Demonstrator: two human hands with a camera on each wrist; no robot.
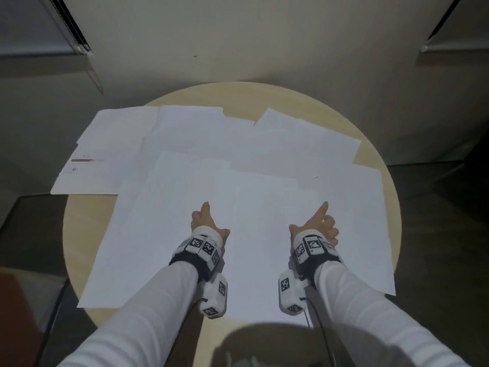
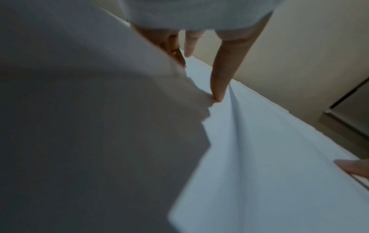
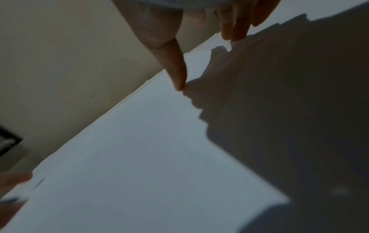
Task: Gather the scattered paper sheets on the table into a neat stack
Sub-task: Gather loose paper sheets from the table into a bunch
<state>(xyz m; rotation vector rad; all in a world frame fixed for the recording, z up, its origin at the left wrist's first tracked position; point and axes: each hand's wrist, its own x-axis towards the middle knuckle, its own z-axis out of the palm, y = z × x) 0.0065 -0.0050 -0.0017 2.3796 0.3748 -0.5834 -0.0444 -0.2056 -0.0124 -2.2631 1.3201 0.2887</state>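
Head view: the left hand (image 1: 205,221) and right hand (image 1: 318,225) press extended fingers on overlapping paper sheets (image 1: 238,160), which spread unstacked ahead and beside them, gathering apparently barely begun.

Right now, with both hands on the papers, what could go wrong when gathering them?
The left hand and right hand touch the paper sheets with fingertips only, so pulling may move just the top sheet. Sheets overhanging the round table at the left edge could slide off.
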